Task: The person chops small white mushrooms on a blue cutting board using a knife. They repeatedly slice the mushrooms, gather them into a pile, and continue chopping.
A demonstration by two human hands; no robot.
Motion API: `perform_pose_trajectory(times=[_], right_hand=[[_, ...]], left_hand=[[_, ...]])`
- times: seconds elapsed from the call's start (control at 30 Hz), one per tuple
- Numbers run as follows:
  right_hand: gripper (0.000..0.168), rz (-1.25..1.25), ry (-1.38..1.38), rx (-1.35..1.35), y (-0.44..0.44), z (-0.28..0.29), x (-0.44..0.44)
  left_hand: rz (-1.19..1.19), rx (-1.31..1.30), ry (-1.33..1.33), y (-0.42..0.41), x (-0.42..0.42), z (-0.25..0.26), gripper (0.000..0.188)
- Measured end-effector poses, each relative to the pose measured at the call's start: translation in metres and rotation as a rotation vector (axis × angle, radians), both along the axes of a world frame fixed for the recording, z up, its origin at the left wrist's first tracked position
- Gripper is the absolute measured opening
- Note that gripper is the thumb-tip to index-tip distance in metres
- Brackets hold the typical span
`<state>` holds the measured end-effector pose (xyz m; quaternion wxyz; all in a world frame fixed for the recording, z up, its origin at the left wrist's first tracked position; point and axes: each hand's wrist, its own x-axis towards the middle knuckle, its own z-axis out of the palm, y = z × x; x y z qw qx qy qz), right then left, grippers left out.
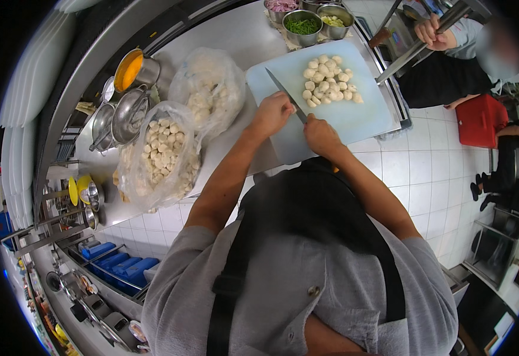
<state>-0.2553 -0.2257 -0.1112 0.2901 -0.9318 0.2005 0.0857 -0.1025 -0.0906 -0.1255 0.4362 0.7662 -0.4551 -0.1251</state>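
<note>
My right hand grips the handle of a kitchen knife, whose blade slants up and left over a pale blue cutting board. Close against the blade, my left hand has its fingers curled around a small pale piece of food, mostly hidden by the fingers. A heap of pale, rounded food pieces lies on the board beyond the knife; I cannot tell exactly what food it is. Left of the board stand an open clear plastic bag of similar pieces and a second plastic bag.
Metal bowls of chopped greens, pale green slices and sliced onion stand behind the board. Strainers and a pot of orange contents sit far left on the steel table. Another person's hand touches a rail.
</note>
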Motion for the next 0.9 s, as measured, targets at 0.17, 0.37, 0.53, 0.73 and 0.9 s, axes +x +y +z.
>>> perform_pose_trajectory(times=[0.17,0.37,0.53,0.73,0.9], right_hand=[[0.023,0.058,0.009,0.096,-0.018,-0.009,0.008],[0.029,-0.033,-0.077,0.059,-0.029,0.030,-0.012],[0.031,0.125,-0.082,0.085,0.003,-0.010,-0.011],[0.033,0.070,-0.030,0.137,-0.001,-0.005,-0.016],[0.036,0.049,-0.027,0.123,-0.006,-0.023,-0.020]], left_hand=[[-0.005,0.035,-0.030,0.000,-0.004,0.006,0.006],[0.245,-0.117,-0.165,-0.019,-0.002,0.034,0.011],[0.312,-0.010,-0.045,-0.079,0.036,0.030,0.021],[0.290,0.224,0.082,-0.115,0.050,-0.009,0.039],[0.239,0.361,0.062,-0.121,0.051,-0.011,0.049]])
